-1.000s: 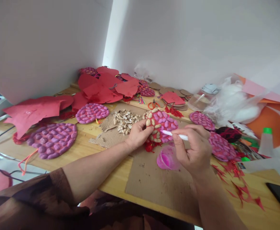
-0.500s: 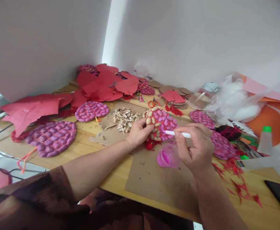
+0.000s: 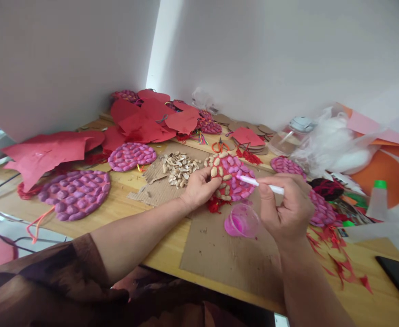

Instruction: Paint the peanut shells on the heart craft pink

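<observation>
- The left hand (image 3: 197,187), just left of frame centre, grips the near-left edge of a round red disc (image 3: 229,176), fingers closed on its rim.
- The disc sits at frame centre, tilted up off the cardboard sheet (image 3: 226,254). Peanut shells are stuck over its face: those on the right are painted pink, while those along the left and lower rim remain bare tan. Red tassel threads hang below it.
- The right hand (image 3: 286,211), right of centre, pinches a white brush (image 3: 261,184), fingers closed around its shaft; the tip touches the pink shells on the right part of the disc.
- A small clear cup of pink paint (image 3: 242,221) stands on the cardboard just below the disc, beside the right hand.
- A loose heap of unpainted shells (image 3: 179,167) lies left of the disc.
- Finished pink discs (image 3: 75,194) rest on the wooden surface (image 3: 124,211) at left, among red paper cut-outs (image 3: 46,152).
</observation>
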A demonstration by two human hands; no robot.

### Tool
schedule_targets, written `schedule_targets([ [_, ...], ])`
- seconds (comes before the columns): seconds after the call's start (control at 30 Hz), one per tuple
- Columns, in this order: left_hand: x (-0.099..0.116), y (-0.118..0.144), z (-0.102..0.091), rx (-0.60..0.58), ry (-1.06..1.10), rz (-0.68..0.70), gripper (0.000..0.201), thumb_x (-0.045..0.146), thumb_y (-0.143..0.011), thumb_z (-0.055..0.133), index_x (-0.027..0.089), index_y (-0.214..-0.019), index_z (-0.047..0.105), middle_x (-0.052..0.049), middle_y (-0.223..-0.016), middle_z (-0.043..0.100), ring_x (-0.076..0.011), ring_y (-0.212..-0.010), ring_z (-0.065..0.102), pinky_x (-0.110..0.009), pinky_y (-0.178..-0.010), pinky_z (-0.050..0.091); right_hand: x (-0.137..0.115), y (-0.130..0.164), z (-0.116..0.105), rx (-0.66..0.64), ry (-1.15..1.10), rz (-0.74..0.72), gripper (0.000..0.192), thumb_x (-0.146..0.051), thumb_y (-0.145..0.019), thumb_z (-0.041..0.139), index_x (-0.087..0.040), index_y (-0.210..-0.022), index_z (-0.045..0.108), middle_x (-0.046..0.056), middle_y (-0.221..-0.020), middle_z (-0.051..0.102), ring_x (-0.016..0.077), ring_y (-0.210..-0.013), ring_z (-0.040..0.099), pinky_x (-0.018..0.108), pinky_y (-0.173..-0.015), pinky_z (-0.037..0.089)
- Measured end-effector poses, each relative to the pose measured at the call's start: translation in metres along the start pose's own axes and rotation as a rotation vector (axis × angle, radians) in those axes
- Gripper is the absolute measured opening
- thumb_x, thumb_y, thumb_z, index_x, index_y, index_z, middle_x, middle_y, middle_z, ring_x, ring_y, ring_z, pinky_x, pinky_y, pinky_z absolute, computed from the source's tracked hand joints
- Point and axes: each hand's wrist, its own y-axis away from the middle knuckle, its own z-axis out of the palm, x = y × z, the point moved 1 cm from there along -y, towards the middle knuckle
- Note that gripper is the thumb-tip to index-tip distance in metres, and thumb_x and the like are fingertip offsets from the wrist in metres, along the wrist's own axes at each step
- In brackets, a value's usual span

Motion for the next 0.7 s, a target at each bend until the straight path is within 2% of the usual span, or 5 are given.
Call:
schedule_targets([
  [0.17,-0.0001,-0.0008,-0.0010,0.032,0.018,0.002,0.013,0.031,-0.078,0.072,0.019,-0.082,0.070,-0.001,-0.077,0.069,-0.0186,-0.075,0.064,-0.028,-0.069,0.054,-0.0014,0.0030,-0.0024,-0.027,-0.078,0.061,0.008,-0.024,-0.099,0.067,-0.024,-0.104,0.073,0.002,-0.092,0.078,0.0208,-0.087,0.072,0.040,-0.085,0.050],
  [0.27,-0.0004,-0.0009,-0.0006,0.039,0.038,-0.011,0.013,0.030,-0.078,0.073,0.019,-0.083,0.071,-0.002,-0.077,0.070,-0.0194,-0.075,0.066,-0.029,-0.068,0.055,-0.0002,0.0071,-0.0022,-0.051,-0.160,0.196,0.013,-0.027,-0.101,0.064,-0.024,-0.110,0.073,0.003,-0.095,0.077,0.0197,-0.084,0.071,0.039,-0.079,0.051],
  [0.37,-0.0017,-0.0009,0.0002,0.052,0.053,-0.026,0.013,0.030,-0.079,0.073,0.019,-0.083,0.071,-0.002,-0.076,0.070,-0.0190,-0.072,0.065,-0.029,-0.065,0.055,0.0014,0.0099,-0.0015,-0.013,-0.210,0.307,0.010,-0.032,-0.099,0.069,-0.024,-0.102,0.074,0.002,-0.090,0.075,0.0185,-0.079,0.069,0.036,-0.072,0.050],
  [0.47,-0.0033,-0.0012,0.0006,0.057,0.061,-0.026,0.014,0.032,-0.079,0.073,0.018,-0.083,0.072,-0.003,-0.077,0.070,-0.0185,-0.071,0.065,-0.028,-0.065,0.055,0.0002,0.0082,-0.0008,0.071,-0.136,0.311,0.012,-0.033,-0.094,0.078,-0.023,-0.091,0.073,0.000,-0.082,0.073,0.0169,-0.074,0.068,0.034,-0.069,0.050],
  [0.7,-0.0036,-0.0024,-0.0005,0.043,0.007,0.024,0.019,0.036,-0.079,0.071,0.017,-0.083,0.072,-0.003,-0.079,0.071,-0.0186,-0.075,0.063,-0.030,-0.072,0.055,-0.0050,0.0020,0.0026,0.097,-0.190,0.318,0.005,-0.026,-0.095,0.074,-0.022,-0.097,0.072,0.000,-0.084,0.075,0.0142,-0.071,0.068,0.029,-0.065,0.052],
])
